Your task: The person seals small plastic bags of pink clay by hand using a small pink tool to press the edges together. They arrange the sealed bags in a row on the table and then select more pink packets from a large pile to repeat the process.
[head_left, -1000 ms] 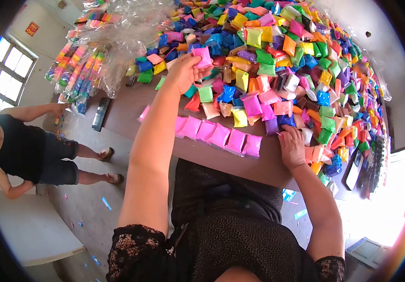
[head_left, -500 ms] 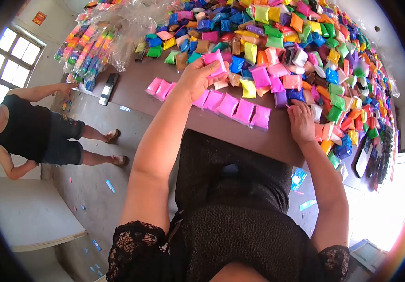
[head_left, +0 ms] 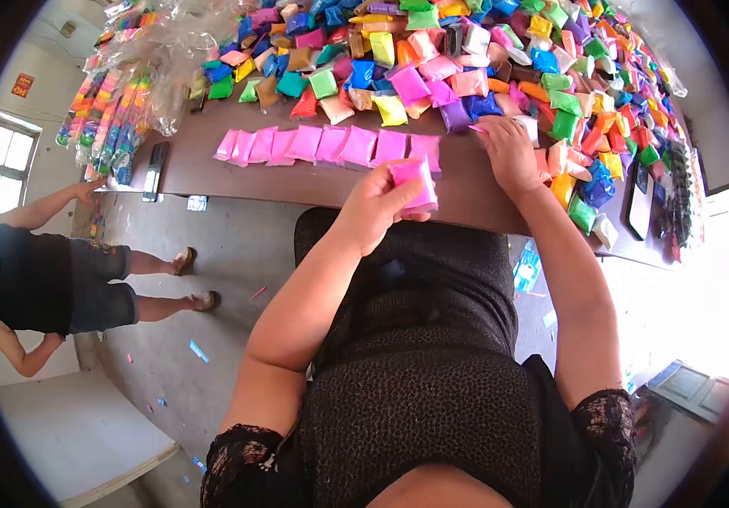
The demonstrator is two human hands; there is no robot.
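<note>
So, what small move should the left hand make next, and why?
The left hand should probably set its pink packet at the right end of the pink row: it is held near that end, with bare table just beyond.

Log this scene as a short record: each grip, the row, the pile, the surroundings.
Left grip: closed on a pink packet, near the row's right end in view
Right grip: at the pile's near edge; a bit of pink shows at the fingers, hold unclear
Row: pink packets side by side on the brown table
Pile: many-coloured packets, beyond the row and round to the right
Table's right end: a phone-like device
Floor, left: another person, standing
</note>
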